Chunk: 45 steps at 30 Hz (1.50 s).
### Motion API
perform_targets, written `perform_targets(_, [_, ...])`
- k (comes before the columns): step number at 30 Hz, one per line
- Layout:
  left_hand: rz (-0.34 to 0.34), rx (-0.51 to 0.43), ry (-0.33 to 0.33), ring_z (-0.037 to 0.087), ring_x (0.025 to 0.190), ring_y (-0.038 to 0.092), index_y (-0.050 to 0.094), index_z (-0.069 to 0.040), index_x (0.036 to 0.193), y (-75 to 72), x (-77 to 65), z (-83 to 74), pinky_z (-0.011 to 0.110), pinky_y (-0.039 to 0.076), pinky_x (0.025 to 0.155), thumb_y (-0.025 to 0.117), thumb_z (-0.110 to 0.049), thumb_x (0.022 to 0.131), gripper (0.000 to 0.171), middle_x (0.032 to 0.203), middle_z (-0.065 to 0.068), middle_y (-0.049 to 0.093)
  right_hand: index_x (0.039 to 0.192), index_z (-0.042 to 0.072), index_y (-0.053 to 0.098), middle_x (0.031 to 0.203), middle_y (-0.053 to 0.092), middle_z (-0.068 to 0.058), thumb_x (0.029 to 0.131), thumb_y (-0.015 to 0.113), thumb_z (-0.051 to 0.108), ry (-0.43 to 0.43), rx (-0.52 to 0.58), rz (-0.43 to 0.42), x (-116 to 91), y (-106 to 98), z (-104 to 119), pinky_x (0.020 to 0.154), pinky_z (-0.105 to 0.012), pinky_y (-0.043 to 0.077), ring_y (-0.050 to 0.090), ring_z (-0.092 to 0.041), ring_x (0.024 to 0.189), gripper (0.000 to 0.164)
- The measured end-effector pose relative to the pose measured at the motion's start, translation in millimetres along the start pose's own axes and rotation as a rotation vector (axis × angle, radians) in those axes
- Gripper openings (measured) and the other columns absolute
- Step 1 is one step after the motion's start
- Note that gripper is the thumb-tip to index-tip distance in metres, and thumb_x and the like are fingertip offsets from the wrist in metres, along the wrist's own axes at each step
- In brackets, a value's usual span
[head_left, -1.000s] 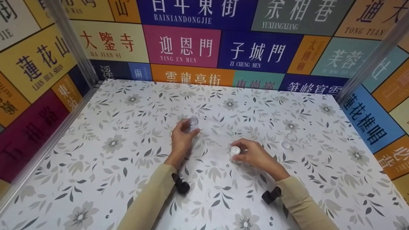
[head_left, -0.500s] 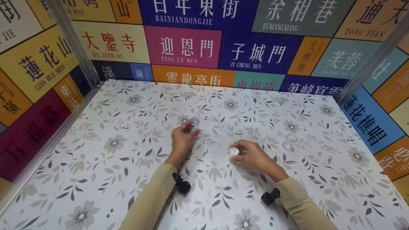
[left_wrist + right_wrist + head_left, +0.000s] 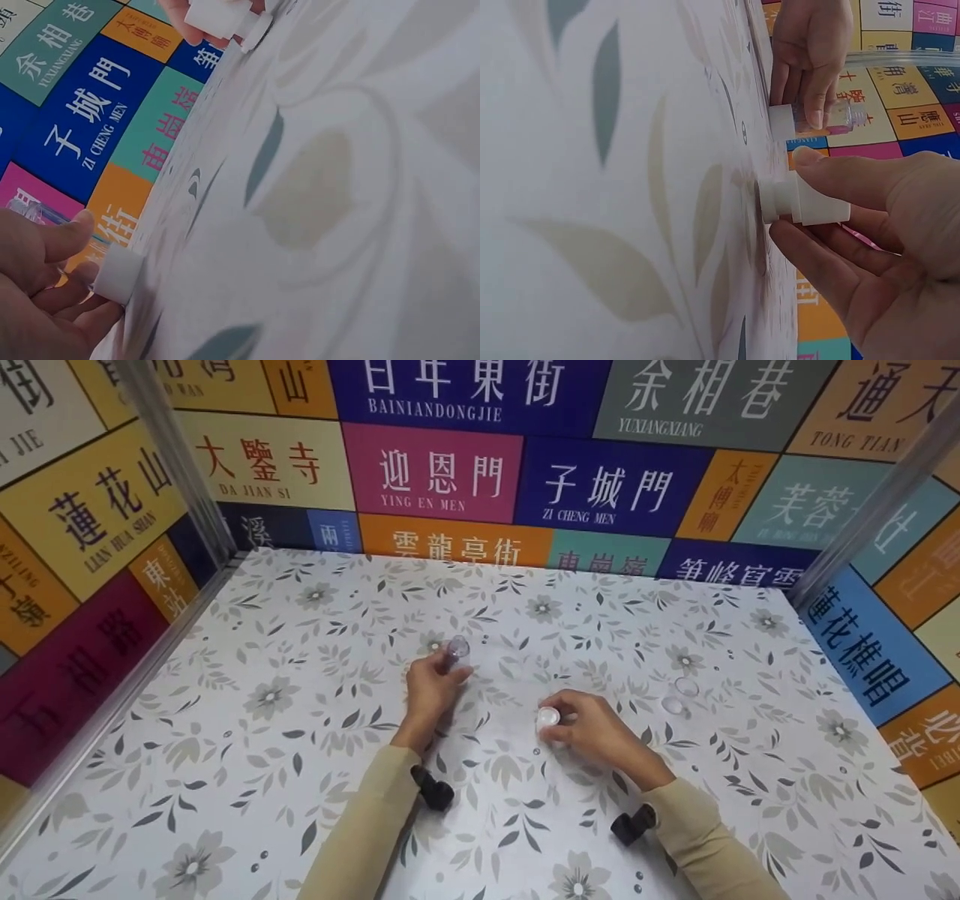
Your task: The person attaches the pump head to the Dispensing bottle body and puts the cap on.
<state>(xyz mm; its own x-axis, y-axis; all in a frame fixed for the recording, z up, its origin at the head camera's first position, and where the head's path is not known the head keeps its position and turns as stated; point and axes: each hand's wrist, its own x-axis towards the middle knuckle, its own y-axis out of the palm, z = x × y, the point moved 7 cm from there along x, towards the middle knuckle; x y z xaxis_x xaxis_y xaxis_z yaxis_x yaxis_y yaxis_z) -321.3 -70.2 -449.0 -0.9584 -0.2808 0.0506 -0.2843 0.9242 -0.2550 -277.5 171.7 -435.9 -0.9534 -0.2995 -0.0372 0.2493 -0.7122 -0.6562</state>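
Observation:
My left hand (image 3: 431, 686) holds a small clear bottle (image 3: 459, 649) upright between thumb and fingers. Its white bottom part (image 3: 120, 274) is at the tabletop, and the right wrist view shows a threaded, uncapped neck (image 3: 861, 114) at its upper end. To the right and nearer me, my right hand (image 3: 589, 716) pinches a small white bottle-like piece (image 3: 548, 718) between thumb and fingers. That white piece has a wide body (image 3: 821, 204) on the upper side and a narrower end (image 3: 771, 201) toward the table. A hand's width or so separates the two held things.
Right of my right hand, two small clear round pieces, one a ring-like rim (image 3: 686, 687) and one cup-like (image 3: 673, 705), lie together on the table (image 3: 360, 825). Its cover has a grey floral print. Upright panels with coloured street-name signs (image 3: 435, 472) border the back and sides.
The right hand has shifted very slightly left with the white piece. The left hand keeps its grip on the clear bottle at nearly the same spot.

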Motion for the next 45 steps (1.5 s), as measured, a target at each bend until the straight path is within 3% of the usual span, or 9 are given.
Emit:
perform_targets(9, [0.001,-0.014,-0.029,0.029,0.121,0.065,0.063,0.0,0.129,-1.6,-3.2,4.5,0.037,0.05,0.104,0.079,-0.008,0.082,0.05,0.125,0.02,0.068,0.116,0.001,0.07,0.115,0.07,-0.018,0.081,0.08,0.003,-0.074,0.068,-0.047,1.7,-0.6,7.4,0.076,-0.027,0.06,0.071,-0.036,0.102,0.037])
perform_targets(14, [0.013,-0.036,-0.038,0.031,0.126,0.061,0.06,0.004,0.13,-0.6,-2.2,2.6,0.037,0.049,0.106,0.08,-0.008,0.081,0.054,0.129,0.023,0.064,0.116,0.0,0.07,0.116,0.068,-0.018,0.082,0.078,0.001,-0.126,0.096,-0.098,4.6,-2.9,13.8,0.079,-0.025,0.06,0.071,-0.036,0.101,0.036])
perform_targets(25, [0.03,-0.011,-0.047,0.028,0.117,0.066,0.069,-0.002,0.122,-0.3,0.1,3.3,0.038,0.05,0.104,0.079,-0.008,0.082,0.041,0.122,0.019,0.071,0.12,0.002,0.07,0.113,0.066,-0.018,0.081,0.078,-0.001,-0.147,0.134,-0.136,11.5,-5.7,32.6,0.083,-0.025,0.059,0.071,-0.038,0.102,0.04])
perform_targets(29, [0.032,-0.009,-0.033,0.028,0.117,0.066,0.071,-0.001,0.119,0.6,-0.3,1.7,0.038,0.05,0.104,0.078,-0.008,0.082,0.038,0.121,0.019,0.072,0.124,0.002,0.068,0.117,0.066,-0.02,0.084,0.077,0.002,-0.162,0.099,-0.14,14.3,-6.5,42.5,0.084,-0.03,0.06,0.071,-0.037,0.103,0.042])
perform_targets(37, [0.027,-0.01,-0.036,0.029,0.118,0.067,0.071,-0.001,0.119,0.5,-1.1,1.3,0.037,0.05,0.104,0.079,-0.006,0.081,0.039,0.121,0.018,0.072,0.128,0.002,0.059,0.12,0.069,-0.019,0.085,0.077,0.006,-0.112,0.105,-0.162,22.9,-3.0,56.4,0.093,-0.039,0.057,0.068,-0.033,0.109,0.046])
perform_targets(45, [0.023,0.028,-0.013,0.029,0.119,0.066,0.07,0.001,0.119,-2.1,-0.8,0.3,0.038,0.05,0.104,0.081,-0.011,0.081,0.042,0.121,0.019,0.071,0.116,0.0,0.061,0.112,0.072,-0.018,0.085,0.077,0.004,-0.23,0.095,-0.234,25.3,-3.2,76.3,0.09,-0.041,0.058,0.069,-0.032,0.105,0.035])
